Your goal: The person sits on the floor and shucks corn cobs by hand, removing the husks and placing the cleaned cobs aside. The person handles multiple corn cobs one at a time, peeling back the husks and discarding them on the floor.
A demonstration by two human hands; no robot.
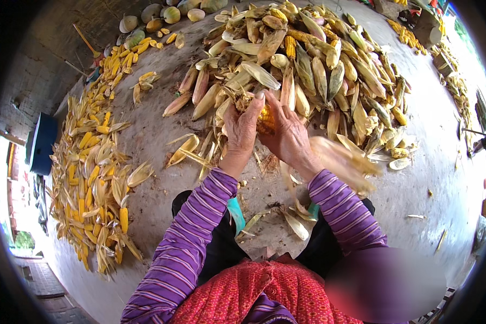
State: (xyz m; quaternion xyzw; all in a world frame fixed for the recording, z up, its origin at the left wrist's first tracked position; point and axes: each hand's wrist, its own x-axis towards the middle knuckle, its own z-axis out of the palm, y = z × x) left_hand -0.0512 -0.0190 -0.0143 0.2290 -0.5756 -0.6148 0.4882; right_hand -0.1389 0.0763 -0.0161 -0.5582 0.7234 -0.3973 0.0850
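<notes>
My left hand (pixel 241 128) and my right hand (pixel 288 135) meet in front of me around a partly bared ear of corn (pixel 266 120). Yellow kernels show between the hands, and ragged brown matter (pixel 243 101) sticks out above the left fingers. Both thumbs press near its upper part; much of the ear is hidden. Just beyond the hands rises a large heap of corn ears in dry husks (pixel 303 69). Motion-blurred husk (pixel 344 162) shows beside my right wrist. A loose husk (pixel 186 150) lies left of my left hand.
Along the left stretches a pile of yellow ears with husks pulled back (pixel 93 190). Bare ears (pixel 115 67) lie farther up, near pumpkins (pixel 171 15) and a broom (pixel 87 42). Husk scraps (pixel 295 224) litter the concrete floor (pixel 405 210) between my feet. A dark blue container (pixel 43 143) stands far left.
</notes>
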